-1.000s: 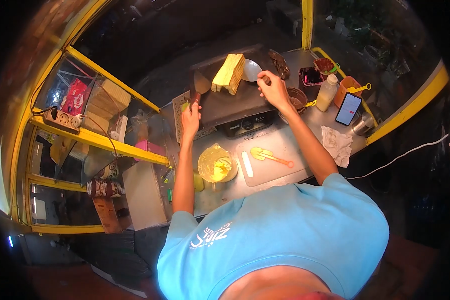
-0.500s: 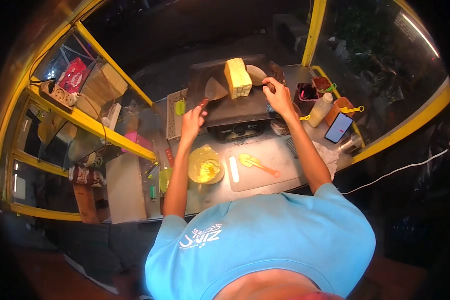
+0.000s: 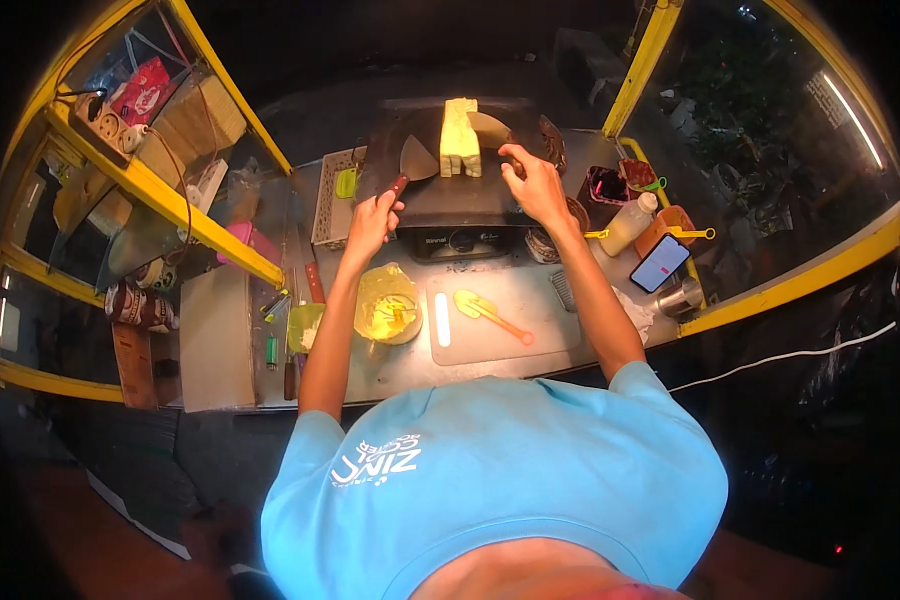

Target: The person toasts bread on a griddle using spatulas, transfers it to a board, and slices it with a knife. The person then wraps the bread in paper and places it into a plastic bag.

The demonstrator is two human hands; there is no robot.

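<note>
A tall yellow block of bread slices (image 3: 460, 140) stands on the dark flat griddle (image 3: 450, 208). My left hand (image 3: 372, 225) is closed around the wooden handle of a scraper (image 3: 419, 160), whose wide metal blade lies just left of the bread. On the other side, a second scraper (image 3: 490, 130) has its blade against or very near the bread's right face. Its handle runs into my right hand (image 3: 535, 185), where the curled fingers grip it, partly hidden from view.
Close to me on the counter are a tub of yellow spread (image 3: 388, 305) and a cutting board (image 3: 505, 345) bearing a yellow-and-orange spatula (image 3: 492, 316). A bottle (image 3: 631, 222), a phone (image 3: 660, 263) and sauce containers stand at right. Yellow frame posts (image 3: 642, 70) border the stall.
The view has shifted, so the counter sits a little higher and further left. The bread looks slightly turned, showing a narrower side. Both hands still hold their scrapers beside it.
</note>
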